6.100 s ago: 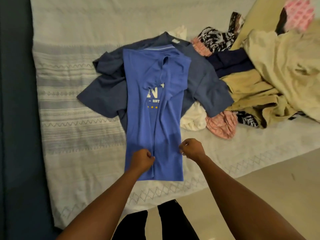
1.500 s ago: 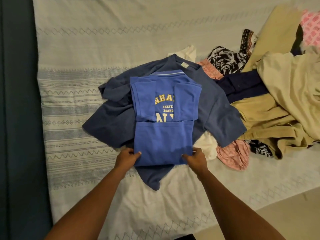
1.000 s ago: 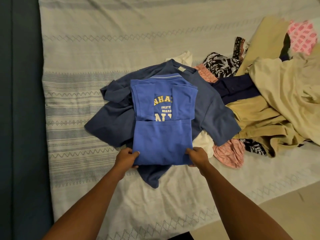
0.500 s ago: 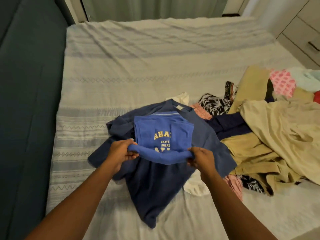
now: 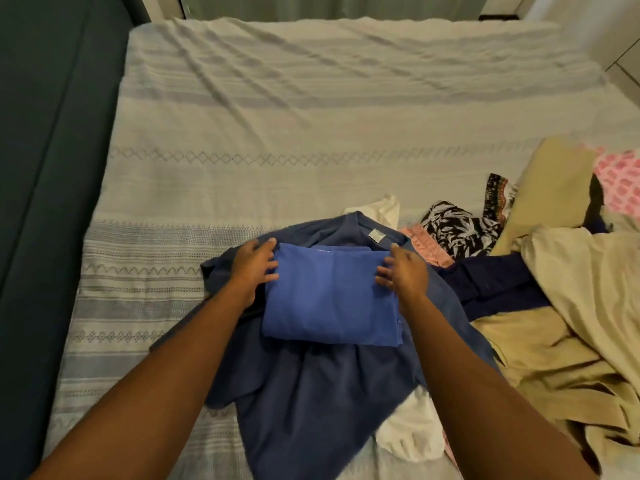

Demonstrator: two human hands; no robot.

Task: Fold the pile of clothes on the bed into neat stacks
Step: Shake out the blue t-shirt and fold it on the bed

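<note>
As I look down over both bare forearms, a folded blue shirt (image 5: 329, 299) lies as a neat rectangle in the middle of the view. It sits on top of a spread-out navy T-shirt (image 5: 311, 403) on the bed (image 5: 277, 133). My left grip (image 5: 254, 268) rests on the folded shirt's far left corner, with the fingers loosely extended across the cloth edge, not curled around it. My right grip (image 5: 403, 273) rests on the far right corner the same way, its fingers relaxed and pointing inward, touching the fabric without pinching it.

The navy T-shirt's neck, with a small pale label (image 5: 376, 234), shows just beyond the folded shirt. Its wrinkled body fans out toward me. The bed has a pale woven cover with bands of grey-blue zigzag and diamond stitching.

The unfolded pile sits to my right:
- Large beige garments (image 5: 571, 323) are heaped at the bed's edge.
- A very dark navy piece (image 5: 491, 282) lies against the T-shirt's right side.
- A black-and-white leaf-print item (image 5: 457, 226) lies beyond that.
- A salmon-pink piece (image 5: 427, 245) sits beside the collar.
- A pink-and-white patterned cloth (image 5: 620, 178) is at the far right.

A white garment (image 5: 412, 434) pokes out from under the T-shirt's near right side. A dark panel (image 5: 41, 168) runs along the bed's left side.
</note>
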